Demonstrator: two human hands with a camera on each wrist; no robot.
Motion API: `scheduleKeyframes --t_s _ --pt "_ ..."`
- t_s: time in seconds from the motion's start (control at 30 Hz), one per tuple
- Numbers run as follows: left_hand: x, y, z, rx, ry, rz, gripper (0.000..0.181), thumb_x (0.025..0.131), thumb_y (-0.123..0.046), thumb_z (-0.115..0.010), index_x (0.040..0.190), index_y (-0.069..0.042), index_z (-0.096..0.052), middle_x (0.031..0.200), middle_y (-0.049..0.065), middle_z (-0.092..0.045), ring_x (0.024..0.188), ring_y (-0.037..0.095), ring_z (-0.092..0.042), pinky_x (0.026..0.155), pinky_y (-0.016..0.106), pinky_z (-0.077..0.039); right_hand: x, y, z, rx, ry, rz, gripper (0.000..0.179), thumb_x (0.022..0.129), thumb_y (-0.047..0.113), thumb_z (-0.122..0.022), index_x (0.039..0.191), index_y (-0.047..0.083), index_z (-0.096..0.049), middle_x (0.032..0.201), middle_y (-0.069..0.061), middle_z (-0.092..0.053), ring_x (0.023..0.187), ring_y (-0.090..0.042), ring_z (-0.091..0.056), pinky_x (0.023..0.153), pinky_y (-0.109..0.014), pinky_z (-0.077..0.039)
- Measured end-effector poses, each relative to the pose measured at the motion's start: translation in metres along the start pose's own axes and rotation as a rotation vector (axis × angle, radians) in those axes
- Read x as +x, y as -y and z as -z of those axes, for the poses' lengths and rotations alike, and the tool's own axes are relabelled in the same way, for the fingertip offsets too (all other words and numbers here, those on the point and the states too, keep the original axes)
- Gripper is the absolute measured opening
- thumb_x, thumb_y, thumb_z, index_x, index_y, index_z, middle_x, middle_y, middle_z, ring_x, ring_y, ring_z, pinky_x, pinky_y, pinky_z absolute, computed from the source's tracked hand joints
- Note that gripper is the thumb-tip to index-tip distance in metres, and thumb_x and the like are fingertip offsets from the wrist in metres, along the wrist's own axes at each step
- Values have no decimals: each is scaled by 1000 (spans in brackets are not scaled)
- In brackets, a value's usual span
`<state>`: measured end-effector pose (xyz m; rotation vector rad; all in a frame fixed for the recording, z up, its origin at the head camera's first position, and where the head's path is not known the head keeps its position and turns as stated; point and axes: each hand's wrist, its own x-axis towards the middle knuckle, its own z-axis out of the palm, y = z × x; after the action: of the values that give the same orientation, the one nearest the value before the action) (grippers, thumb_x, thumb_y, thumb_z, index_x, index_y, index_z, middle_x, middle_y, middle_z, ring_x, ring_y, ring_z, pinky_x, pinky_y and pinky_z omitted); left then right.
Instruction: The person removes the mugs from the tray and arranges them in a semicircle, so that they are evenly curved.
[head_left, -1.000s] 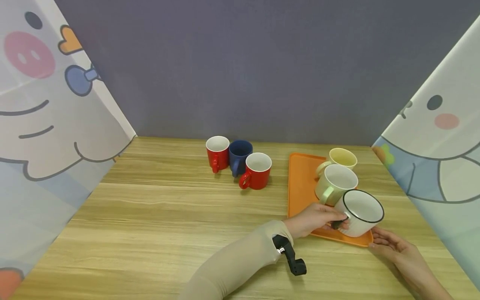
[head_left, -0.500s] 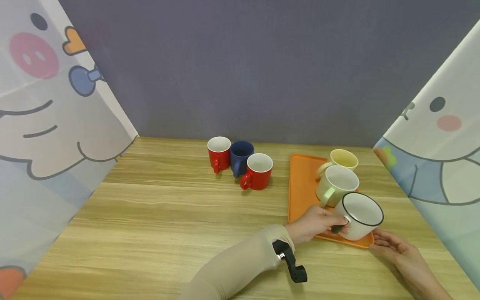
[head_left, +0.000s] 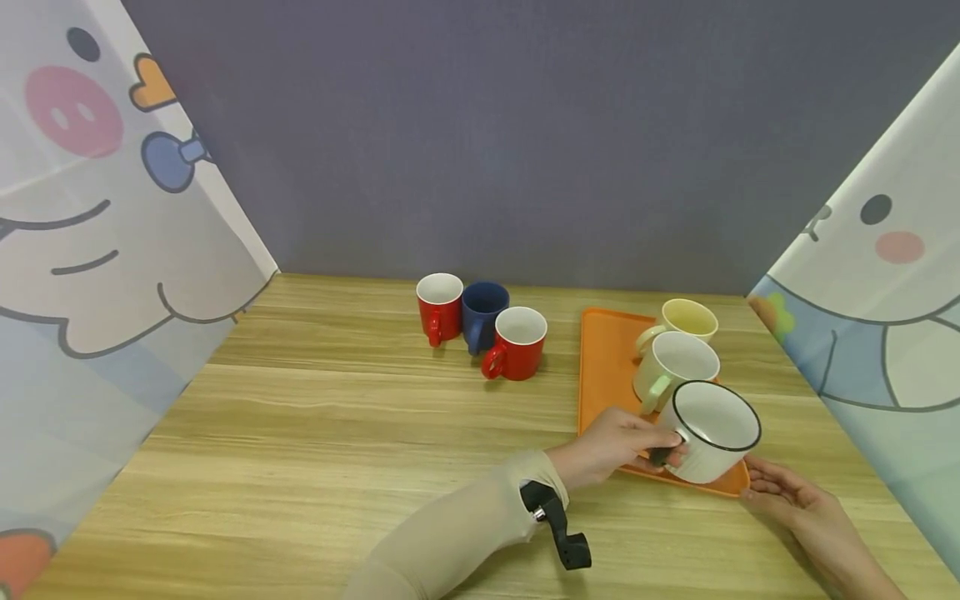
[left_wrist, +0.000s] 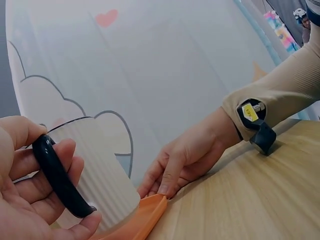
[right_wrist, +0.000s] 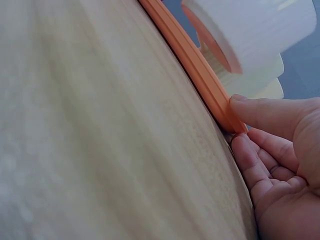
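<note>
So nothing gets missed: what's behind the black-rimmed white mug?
In the head view, the pale green mug is behind the white mug, the yellow mug beyond. There, the white mug hides the pale green mug's lower right side and part of the orange tray.

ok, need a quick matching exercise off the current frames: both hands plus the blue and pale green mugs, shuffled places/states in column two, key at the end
Column one
1. left hand
2. pale green mug
3. right hand
4. blue mug

Column two
A. between the two red mugs
B. gripping a black handle
C. pinching a corner of the orange tray
D. between the yellow mug and the white mug

Pairs: 1-B, 2-D, 3-C, 4-A
</note>
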<state>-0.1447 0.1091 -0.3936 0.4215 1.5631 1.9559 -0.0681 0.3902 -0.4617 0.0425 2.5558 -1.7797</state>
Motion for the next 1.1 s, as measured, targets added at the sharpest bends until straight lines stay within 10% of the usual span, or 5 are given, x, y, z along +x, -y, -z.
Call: scheduleKeyframes --t_s 1.1 --pt "-51 -30 68 26 -13 -66 26 96 -2 -60 108 21 -66 91 21 -72 76 11 -66 79 32 -57 0 4 1 36 18 15 50 96 -6 -60 121 37 -62 105 11 -67 93 -2 -62 75 -15 -51"
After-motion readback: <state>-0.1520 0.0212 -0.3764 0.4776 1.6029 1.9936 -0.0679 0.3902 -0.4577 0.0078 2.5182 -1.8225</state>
